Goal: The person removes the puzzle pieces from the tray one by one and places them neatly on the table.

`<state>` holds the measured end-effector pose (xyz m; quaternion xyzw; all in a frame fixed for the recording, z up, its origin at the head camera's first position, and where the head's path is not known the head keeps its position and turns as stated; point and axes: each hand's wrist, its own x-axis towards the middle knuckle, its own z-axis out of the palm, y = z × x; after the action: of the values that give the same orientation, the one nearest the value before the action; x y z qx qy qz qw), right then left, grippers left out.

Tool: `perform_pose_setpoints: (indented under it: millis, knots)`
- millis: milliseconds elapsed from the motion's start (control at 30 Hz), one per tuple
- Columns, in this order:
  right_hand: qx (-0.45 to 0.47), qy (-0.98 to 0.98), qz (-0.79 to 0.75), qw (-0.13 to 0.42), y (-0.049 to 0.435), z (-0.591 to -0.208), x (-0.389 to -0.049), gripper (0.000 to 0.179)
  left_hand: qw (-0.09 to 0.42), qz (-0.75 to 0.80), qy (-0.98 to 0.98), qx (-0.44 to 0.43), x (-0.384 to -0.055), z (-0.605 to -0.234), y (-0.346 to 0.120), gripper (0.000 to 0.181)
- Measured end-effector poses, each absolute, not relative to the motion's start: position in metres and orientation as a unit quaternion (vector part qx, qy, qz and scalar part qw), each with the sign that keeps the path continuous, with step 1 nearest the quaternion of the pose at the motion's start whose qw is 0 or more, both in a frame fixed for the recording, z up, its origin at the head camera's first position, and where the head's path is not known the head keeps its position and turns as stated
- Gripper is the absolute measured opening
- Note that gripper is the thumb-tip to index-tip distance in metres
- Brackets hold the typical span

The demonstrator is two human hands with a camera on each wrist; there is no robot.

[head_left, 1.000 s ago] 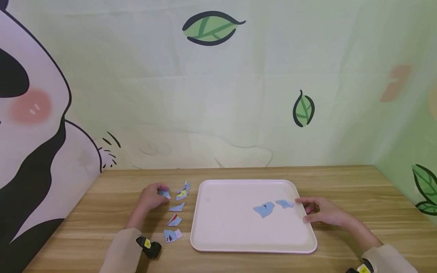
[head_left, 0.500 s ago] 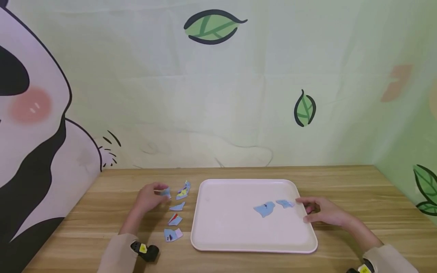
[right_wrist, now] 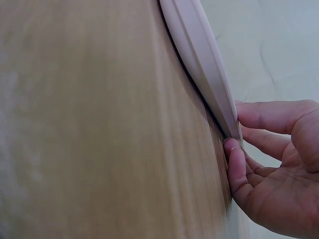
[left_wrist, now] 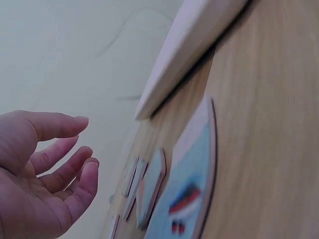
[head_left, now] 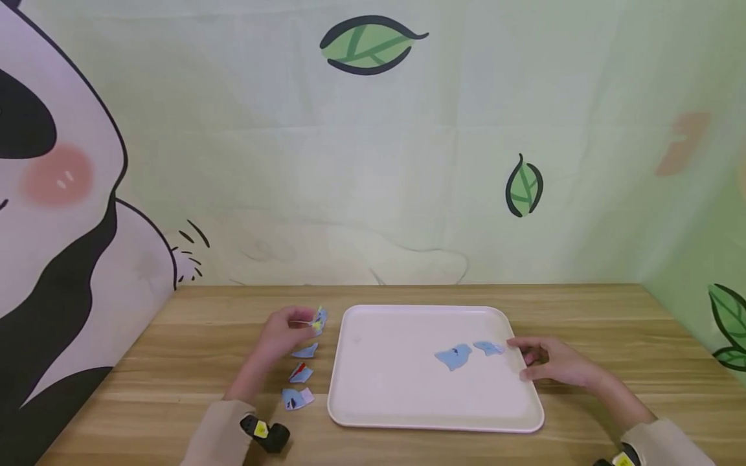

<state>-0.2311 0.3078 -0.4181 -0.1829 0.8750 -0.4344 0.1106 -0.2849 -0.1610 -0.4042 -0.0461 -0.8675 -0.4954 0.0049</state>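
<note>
My left hand point(head_left: 284, 331) is just left of a yellow-and-blue puzzle piece point(head_left: 319, 320), with fingertips right at its edge in the head view. In the left wrist view, the thumb and fingers are loosely curved and apart, with nothing between them. Nearer me lie a plain blue piece point(head_left: 305, 351), a piece with a red mark point(head_left: 301, 373) and a blue-and-pink piece point(head_left: 298, 399). Another piece point(left_wrist: 114, 227) shows further off, hidden behind the hand in the head view. My right hand point(head_left: 550, 362) holds the right rim of a white tray point(head_left: 384, 388) between thumb and fingers.
Inside the tray, toward its right side, lie two blue puzzle pieces, a larger one point(head_left: 453, 356) and a smaller one point(head_left: 488, 348). A wall cloth with a panda point(head_left: 52, 175) and leaves rises behind the wooden table point(head_left: 594, 310).
My left hand has moved right, from the leftmost piece to the yellow-and-blue one. The right hand stays on the tray rim, and the pieces in the tray keep their places.
</note>
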Motion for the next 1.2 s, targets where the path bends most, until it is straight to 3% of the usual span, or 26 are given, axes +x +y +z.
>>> perform_pose_setpoints:
  millis: [500,1200]
  knots:
    - [-0.184,0.872,-0.438,0.114,0.308,-0.417,-0.231,0.064,-0.021,-0.548,-0.833,-0.075,-0.287,-0.396,-0.113,0.034]
    - [-0.181,0.869,-0.445,0.117,0.308,-0.418,-0.23,0.064,-0.108,-0.58,-0.795,-0.14,-0.284,-0.399,-0.032,0.035]
